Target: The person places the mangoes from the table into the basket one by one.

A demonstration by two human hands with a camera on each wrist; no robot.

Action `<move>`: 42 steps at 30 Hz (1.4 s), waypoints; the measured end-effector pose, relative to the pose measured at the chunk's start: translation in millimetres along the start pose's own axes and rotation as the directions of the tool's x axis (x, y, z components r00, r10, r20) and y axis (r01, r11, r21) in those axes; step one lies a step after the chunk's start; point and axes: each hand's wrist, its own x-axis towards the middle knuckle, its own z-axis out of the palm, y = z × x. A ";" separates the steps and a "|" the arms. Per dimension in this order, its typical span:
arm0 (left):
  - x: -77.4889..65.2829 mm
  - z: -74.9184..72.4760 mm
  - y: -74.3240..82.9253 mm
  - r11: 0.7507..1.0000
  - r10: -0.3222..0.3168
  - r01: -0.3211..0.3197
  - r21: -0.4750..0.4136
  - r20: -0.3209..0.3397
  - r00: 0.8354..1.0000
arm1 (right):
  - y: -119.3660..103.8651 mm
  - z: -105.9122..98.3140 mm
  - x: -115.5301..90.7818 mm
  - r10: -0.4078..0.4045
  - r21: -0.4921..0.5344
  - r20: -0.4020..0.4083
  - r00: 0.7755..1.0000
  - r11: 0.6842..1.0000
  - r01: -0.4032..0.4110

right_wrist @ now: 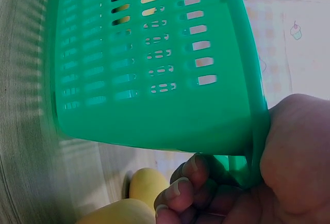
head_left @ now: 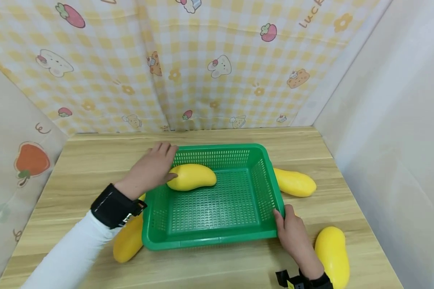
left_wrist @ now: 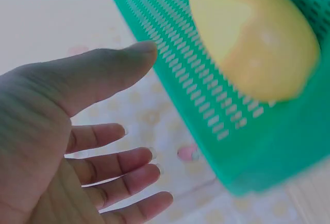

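Note:
A green plastic basket [head_left: 217, 200] with slotted walls holds one yellow mango [head_left: 192, 177] at its far left; the mango [left_wrist: 252, 38] also shows in the left wrist view. My left hand [head_left: 153, 168] is at the basket's far left corner. In the left wrist view its thumb [left_wrist: 113, 69] reaches the rim while the other fingers stay spread outside the wall, not curled round it. My right hand [head_left: 295, 237] grips the near right corner of the rim, thumb on top and fingers curled beneath, as the right wrist view shows.
Outside the basket are more mangoes: one by its right wall [head_left: 295, 183], one at the left [head_left: 128, 239], partly hidden, and one beside my right wrist [head_left: 332, 255]. They lie on a wood-grain table [head_left: 105, 160]. A checked cloth [head_left: 188, 88] hangs behind.

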 end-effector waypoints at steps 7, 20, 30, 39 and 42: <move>-32.7 -4.4 -12.5 0.998 -0.051 0.047 -0.039 -0.109 0.993 | -0.8 -3.2 0.6 0.010 -0.016 0.018 1.000 1.000 -0.009; -94.5 12.4 -28.6 0.977 -0.211 0.206 -0.052 -0.097 0.973 | -0.3 -2.8 -0.2 0.028 -0.016 0.033 0.999 0.999 -0.028; -123.2 43.6 -41.2 0.941 -0.329 0.331 -0.064 0.043 0.943 | 1.2 -0.1 0.8 0.014 -0.013 0.020 1.000 1.000 -0.014; -129.3 64.2 -44.3 0.924 -0.360 0.369 -0.098 0.095 0.928 | 2.2 1.1 0.4 0.022 -0.002 0.025 0.999 1.000 -0.022; -128.7 69.0 -44.6 0.927 -0.354 0.360 -0.105 0.078 0.932 | 2.2 1.1 0.7 0.018 0.000 0.020 1.000 1.000 -0.018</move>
